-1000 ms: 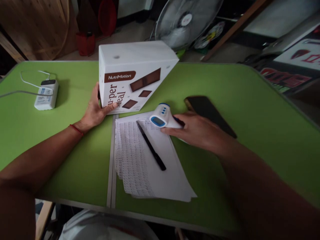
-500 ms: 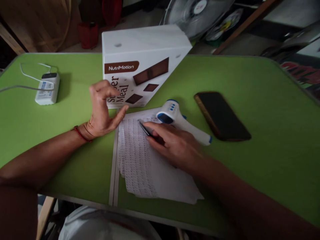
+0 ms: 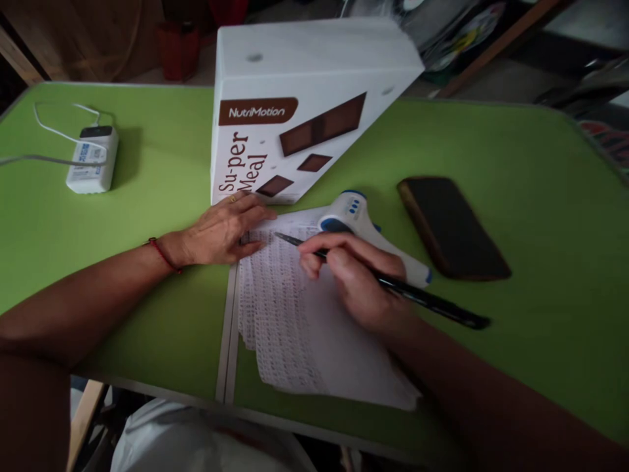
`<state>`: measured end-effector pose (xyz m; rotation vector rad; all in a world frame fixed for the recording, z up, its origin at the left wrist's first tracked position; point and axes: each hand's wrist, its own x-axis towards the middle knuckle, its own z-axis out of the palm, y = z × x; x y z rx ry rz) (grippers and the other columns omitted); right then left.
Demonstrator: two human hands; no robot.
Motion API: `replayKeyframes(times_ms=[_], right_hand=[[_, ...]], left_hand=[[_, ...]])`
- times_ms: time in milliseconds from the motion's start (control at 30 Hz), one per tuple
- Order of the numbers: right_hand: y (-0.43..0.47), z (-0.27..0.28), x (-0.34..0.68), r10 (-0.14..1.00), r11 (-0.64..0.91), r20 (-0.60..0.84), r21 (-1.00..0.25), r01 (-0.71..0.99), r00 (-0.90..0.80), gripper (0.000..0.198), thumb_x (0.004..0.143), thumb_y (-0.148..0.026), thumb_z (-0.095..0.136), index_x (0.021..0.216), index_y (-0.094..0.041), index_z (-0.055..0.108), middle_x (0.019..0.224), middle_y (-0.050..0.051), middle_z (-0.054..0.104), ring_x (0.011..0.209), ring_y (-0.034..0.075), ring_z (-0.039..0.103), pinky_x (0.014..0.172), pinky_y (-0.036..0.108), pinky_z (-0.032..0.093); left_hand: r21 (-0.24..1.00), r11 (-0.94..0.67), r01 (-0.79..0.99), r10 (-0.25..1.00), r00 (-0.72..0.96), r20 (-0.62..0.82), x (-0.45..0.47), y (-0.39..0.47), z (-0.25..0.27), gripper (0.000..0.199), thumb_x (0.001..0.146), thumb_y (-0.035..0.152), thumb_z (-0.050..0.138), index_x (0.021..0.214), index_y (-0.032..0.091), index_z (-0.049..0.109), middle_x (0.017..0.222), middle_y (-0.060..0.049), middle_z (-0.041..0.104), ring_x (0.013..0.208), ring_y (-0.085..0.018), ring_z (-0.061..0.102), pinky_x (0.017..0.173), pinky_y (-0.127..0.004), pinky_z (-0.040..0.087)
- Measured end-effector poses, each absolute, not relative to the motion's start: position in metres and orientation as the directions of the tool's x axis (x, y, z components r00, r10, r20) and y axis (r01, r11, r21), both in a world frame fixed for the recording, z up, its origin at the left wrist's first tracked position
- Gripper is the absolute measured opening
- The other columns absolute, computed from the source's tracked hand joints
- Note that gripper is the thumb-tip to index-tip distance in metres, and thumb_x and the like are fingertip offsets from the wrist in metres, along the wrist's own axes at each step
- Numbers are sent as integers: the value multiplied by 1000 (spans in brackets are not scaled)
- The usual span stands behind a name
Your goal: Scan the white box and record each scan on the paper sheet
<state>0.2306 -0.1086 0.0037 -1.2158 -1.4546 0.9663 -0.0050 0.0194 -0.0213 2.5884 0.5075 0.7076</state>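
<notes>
Fingers of my right hand point(image 3: 351, 269) are closed round a black pen point(image 3: 427, 301), its tip over the upper part of the paper sheets point(image 3: 289, 328). Rows of small handwriting cover the left side of these sheets. My left hand point(image 3: 228, 229) lies with fingers stretched out on the top left corner of the paper, just in front of a white NutriMotion box point(image 3: 314, 78). A white and blue infrared thermometer point(image 3: 366, 226) rests on the top right of the sheets, partly hidden behind my right hand.
A dark phone in a brown case point(image 3: 455, 226) lies to the right on the green table point(image 3: 531, 164). At the left stands a white plug adapter point(image 3: 93, 160) with cables. Behind the table are a red pot point(image 3: 177, 52) and part of a fan.
My left hand, raised and curled before, has come down flat onto the paper's corner. The pen in my right hand has tilted, so its shaft now shows. The view has shifted slightly.
</notes>
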Motion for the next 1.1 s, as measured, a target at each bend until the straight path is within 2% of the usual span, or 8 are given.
replayKeyframes(times_ms=[67, 200, 433, 567, 767, 867, 1100], right_hand=[[-108, 6, 226, 981, 189, 191, -959, 214, -8, 23, 104, -47, 66, 98, -32, 83, 73, 1, 67, 70, 22, 65, 71, 43, 59], [-103, 5, 224, 983, 144, 170, -949, 280, 72, 10, 89, -31, 72, 92, -30, 81, 72, 0, 69, 66, 21, 67, 65, 40, 60], [-100, -3, 226, 957, 152, 236, -904, 400, 167, 6, 77, -34, 75, 79, -28, 76, 65, -1, 70, 55, 18, 62, 53, 34, 52], [-101, -7, 229, 951, 178, 272, -869, 461, 146, 4, 81, -31, 74, 78, -30, 76, 63, -1, 66, 54, 18, 58, 52, 35, 51], [-101, -9, 234, 953, 174, 271, -857, 485, 137, 5, 84, -31, 75, 79, -29, 76, 60, -2, 63, 55, 19, 59, 54, 36, 50], [-101, -8, 233, 950, 181, 279, -860, 478, 143, 7, 83, -34, 74, 79, -29, 76, 61, -1, 65, 54, 19, 59, 53, 36, 50], [-102, -9, 236, 962, 191, 262, -846, 498, 77, 9, 88, -28, 77, 80, -32, 76, 65, 0, 66, 59, 21, 63, 58, 38, 54]], left_hand=[[483, -846, 224, 441, 803, 401, -5, 19, -22, 42, 96, 37, 80, 135, 24, 72, 132, -13, 75, 124, -37, 68, 116, -57, 56], [530, -823, 206, 459, 791, 404, -4, 20, -23, 42, 96, 41, 83, 132, 24, 73, 131, -13, 75, 124, -37, 70, 116, -56, 56], [527, -820, 224, 467, 794, 390, -3, 20, -23, 37, 97, 40, 80, 130, 22, 76, 129, -13, 76, 124, -37, 70, 115, -57, 57], [588, -782, 205, 493, 781, 384, -2, 19, -19, 27, 90, 35, 86, 115, 26, 80, 120, -10, 79, 119, -36, 72, 110, -56, 61], [636, -759, 139, 485, 771, 412, 0, 16, -11, 12, 88, 20, 76, 98, 25, 81, 111, -10, 81, 112, -36, 74, 110, -62, 59], [629, -764, 143, 479, 780, 404, 1, 16, -10, 12, 89, 21, 75, 98, 25, 81, 112, -11, 82, 113, -36, 73, 109, -62, 59], [604, -773, 193, 486, 792, 370, 0, 18, -13, 14, 91, 24, 76, 103, 24, 82, 117, -11, 82, 118, -36, 74, 109, -60, 61]])
